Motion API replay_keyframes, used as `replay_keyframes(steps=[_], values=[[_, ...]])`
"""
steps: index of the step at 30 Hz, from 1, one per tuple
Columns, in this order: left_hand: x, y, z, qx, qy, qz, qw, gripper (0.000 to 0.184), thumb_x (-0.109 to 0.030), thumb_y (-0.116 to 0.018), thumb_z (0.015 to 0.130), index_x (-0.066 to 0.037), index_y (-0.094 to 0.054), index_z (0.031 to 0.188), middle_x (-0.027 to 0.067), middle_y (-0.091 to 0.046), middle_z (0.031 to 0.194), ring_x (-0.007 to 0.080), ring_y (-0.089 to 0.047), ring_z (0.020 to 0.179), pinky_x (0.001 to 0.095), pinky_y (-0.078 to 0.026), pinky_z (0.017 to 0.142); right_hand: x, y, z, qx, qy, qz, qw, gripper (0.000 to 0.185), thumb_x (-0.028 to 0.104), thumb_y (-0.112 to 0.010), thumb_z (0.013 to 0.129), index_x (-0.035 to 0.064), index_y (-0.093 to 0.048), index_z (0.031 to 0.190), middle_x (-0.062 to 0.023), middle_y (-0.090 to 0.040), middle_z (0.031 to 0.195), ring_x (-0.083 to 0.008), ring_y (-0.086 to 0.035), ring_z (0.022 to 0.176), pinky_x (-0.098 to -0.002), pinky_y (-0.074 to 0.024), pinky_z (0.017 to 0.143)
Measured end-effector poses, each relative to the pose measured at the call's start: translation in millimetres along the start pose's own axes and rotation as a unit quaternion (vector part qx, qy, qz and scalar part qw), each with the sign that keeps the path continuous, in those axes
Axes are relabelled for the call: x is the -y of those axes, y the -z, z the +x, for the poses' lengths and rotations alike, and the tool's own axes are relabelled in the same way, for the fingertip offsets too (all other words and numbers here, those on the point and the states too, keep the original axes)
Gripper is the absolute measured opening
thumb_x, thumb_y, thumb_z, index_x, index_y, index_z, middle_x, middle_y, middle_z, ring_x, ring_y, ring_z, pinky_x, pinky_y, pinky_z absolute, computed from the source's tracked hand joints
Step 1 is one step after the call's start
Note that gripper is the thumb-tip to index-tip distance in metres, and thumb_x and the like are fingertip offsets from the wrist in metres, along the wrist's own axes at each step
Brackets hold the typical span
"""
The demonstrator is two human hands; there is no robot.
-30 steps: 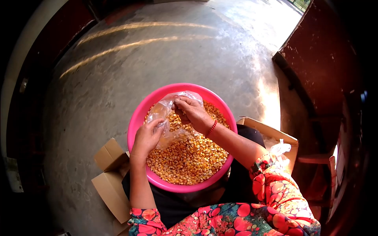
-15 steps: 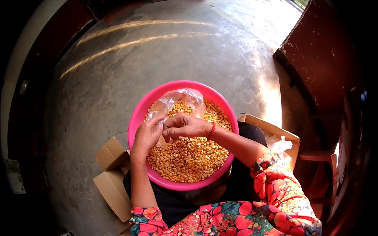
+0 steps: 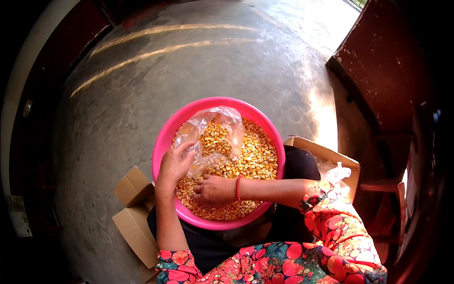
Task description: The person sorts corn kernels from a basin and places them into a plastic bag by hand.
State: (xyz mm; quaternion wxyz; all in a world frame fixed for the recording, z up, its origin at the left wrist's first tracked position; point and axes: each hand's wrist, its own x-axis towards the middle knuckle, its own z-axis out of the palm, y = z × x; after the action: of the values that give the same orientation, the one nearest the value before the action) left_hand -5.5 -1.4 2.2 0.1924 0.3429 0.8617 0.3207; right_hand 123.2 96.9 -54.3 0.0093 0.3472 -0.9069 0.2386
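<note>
A pink plastic basin (image 3: 280, 158) full of yellow corn kernels (image 3: 257, 163) rests at my lap. On the kernels lies a clear plastic bag (image 3: 191, 128), its mouth spread wide, with corn inside it. My left hand (image 3: 175, 165) pinches the bag's near left edge between thumb and fingers. Lower in the basin, my right hand (image 3: 215, 190), with a red bead bracelet at the wrist, is pressed into the loose corn just outside the bag. Its fingers curl into the kernels, and their tips are partly buried.
An open cardboard box (image 3: 137, 227) stands at my left. Another cardboard box (image 3: 326, 154) at my right holds clear plastic bags (image 3: 338, 174). Concrete floor (image 3: 127, 118) stretches ahead, and a dark red wooden panel (image 3: 378, 71) rises at the right.
My right hand has moved down from above the bag, beside my left hand, into the loose corn near the basin's front. My left hand stays at the bag's edge.
</note>
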Motion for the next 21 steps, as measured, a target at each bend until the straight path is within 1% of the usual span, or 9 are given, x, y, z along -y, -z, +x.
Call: replay_keyframes(steps=[6,10,12,13,14,16,18,20,21], values=[[4,-3,-1,-0.017,-0.021,-0.025,0.999,0.029,-0.018,-0.061,0.081,-0.010,-0.065,0.109,0.0190,-0.059,0.068,0.0245,-0.057,0.054,0.0356,-0.046,0.057,6,5,-2,0.064,-0.021,0.127,0.990,0.021,0.026,-0.056,0.081,0.0052,-0.061,0.083,-0.0174,-0.061,0.070,-0.0360,-0.060,0.067,-0.0462,-0.0484,0.062],[11,-6,0,-0.047,-0.070,-0.032,0.996,0.029,-0.018,-0.061,0.081,-0.010,-0.065,0.109,0.0189,-0.059,0.067,0.0242,-0.057,0.054,0.0356,-0.045,0.056,6,21,1,0.044,-0.063,0.134,0.988,0.019,0.022,-0.056,0.082,0.0035,-0.059,0.080,-0.0171,-0.060,0.068,-0.0367,-0.059,0.066,-0.0451,-0.0476,0.060],[9,-5,-1,-0.024,-0.033,-0.033,0.999,0.029,-0.018,-0.061,0.081,-0.010,-0.065,0.109,0.0189,-0.060,0.068,0.0239,-0.058,0.054,0.0355,-0.046,0.057,3,25,3,-0.122,-0.067,0.301,0.943,0.015,0.017,-0.054,0.086,0.0026,-0.056,0.082,-0.0175,-0.055,0.063,-0.0335,-0.057,0.060,-0.0410,-0.0458,0.056],[10,-4,0,-0.024,-0.032,-0.032,0.999,0.029,-0.018,-0.061,0.081,-0.010,-0.065,0.109,0.0189,-0.060,0.068,0.0239,-0.058,0.054,0.0355,-0.046,0.057,1,30,4,-0.123,-0.066,0.301,0.943,0.015,0.017,-0.054,0.086,0.0026,-0.056,0.082,-0.0175,-0.055,0.063,-0.0335,-0.057,0.060,-0.0410,-0.0458,0.056],[11,-5,0,-0.025,-0.034,-0.031,0.999,0.029,-0.018,-0.061,0.081,-0.010,-0.065,0.109,0.0189,-0.060,0.068,0.0237,-0.057,0.054,0.0356,-0.046,0.057,0,36,5,-0.104,-0.128,0.459,0.873,0.018,0.019,-0.052,0.089,0.0028,-0.057,0.083,-0.0111,-0.053,0.064,-0.0248,-0.052,0.056,-0.0355,-0.0423,0.051],[10,-5,1,-0.025,-0.037,-0.029,0.999,0.029,-0.018,-0.061,0.081,-0.010,-0.065,0.109,0.0189,-0.060,0.068,0.0234,-0.057,0.054,0.0357,-0.046,0.056,-1,46,5,-0.059,-0.236,0.723,0.646,0.024,0.022,-0.048,0.094,0.0033,-0.057,0.084,0.0017,-0.050,0.067,-0.0072,-0.042,0.047,-0.0246,-0.0352,0.042],[7,-4,0,-0.015,-0.021,-0.022,0.999,0.029,-0.018,-0.061,0.081,-0.009,-0.064,0.109,0.0190,-0.060,0.070,0.0237,-0.057,0.054,0.0357,-0.046,0.057,-2,45,4,-0.057,-0.245,0.727,0.639,0.023,0.024,-0.047,0.095,0.0062,-0.056,0.083,0.0028,-0.046,0.062,-0.0027,-0.036,0.046,-0.0189,-0.0283,0.040],[2,-2,0,-0.013,-0.020,-0.020,1.000,0.029,-0.018,-0.061,0.081,-0.009,-0.064,0.109,0.0192,-0.061,0.071,0.0243,-0.058,0.056,0.0357,-0.047,0.058,-7,38,4,0.055,-0.218,0.664,0.713,0.027,0.027,-0.047,0.095,0.0076,-0.055,0.079,0.0052,-0.043,0.059,-0.0031,-0.036,0.047,-0.0199,-0.0278,0.041],[1,-2,0,-0.012,-0.019,-0.017,1.000,0.029,-0.018,-0.061,0.081,-0.009,-0.064,0.109,0.0194,-0.062,0.073,0.0249,-0.059,0.058,0.0356,-0.047,0.059,-7,34,4,0.096,-0.206,0.672,0.705,0.029,0.029,-0.049,0.096,0.0089,-0.054,0.076,0.0077,-0.040,0.057,-0.0025,-0.035,0.048,-0.0198,-0.0264,0.043]])
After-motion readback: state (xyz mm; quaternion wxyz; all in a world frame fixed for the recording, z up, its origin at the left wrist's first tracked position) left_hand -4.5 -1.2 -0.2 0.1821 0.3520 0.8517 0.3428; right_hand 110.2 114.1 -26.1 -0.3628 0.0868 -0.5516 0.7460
